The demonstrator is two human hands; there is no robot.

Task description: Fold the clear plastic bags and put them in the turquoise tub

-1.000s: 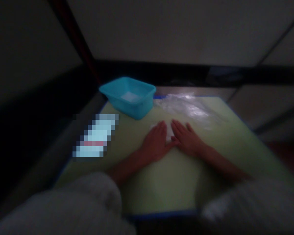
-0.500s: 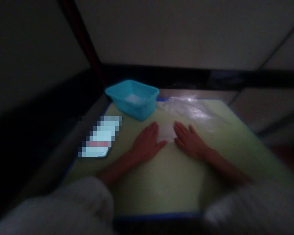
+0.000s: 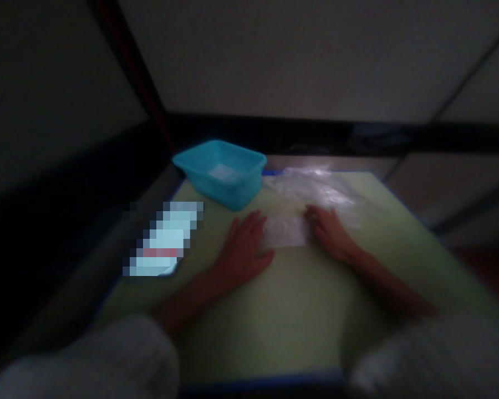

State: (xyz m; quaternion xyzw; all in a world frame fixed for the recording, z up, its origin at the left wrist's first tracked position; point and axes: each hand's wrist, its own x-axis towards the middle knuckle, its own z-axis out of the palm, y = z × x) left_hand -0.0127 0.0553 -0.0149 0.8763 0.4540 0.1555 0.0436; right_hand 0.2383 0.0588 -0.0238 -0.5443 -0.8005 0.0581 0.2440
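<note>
A small, flat, whitish, slightly see-through piece (image 3: 286,231), perhaps folded plastic film, lies on the table between my two hands. My left hand (image 3: 243,246) rests at its left edge, fingers stretched out and the thumb apart. At the right edge is my right hand (image 3: 327,230), its fingers spread and a little bent, touching or very near the piece. Blur and dim light hide whether the right fingertips press on it. Beyond the right hand, a crumpled clear plastic sheet (image 3: 316,185) is spread over the far part of the table.
A turquoise plastic basin (image 3: 237,194) stands at the far left of the table, with something whitish inside (image 3: 224,173). A bright, pixelated phone-like slab (image 3: 166,238) lies at the left edge. The yellowish table top (image 3: 291,316) has a blue edge; walls rise behind and left.
My hands have moved farther apart, and more of the whitish piece shows between them. The right fingers are more bent than before. The view has shifted slightly.
</note>
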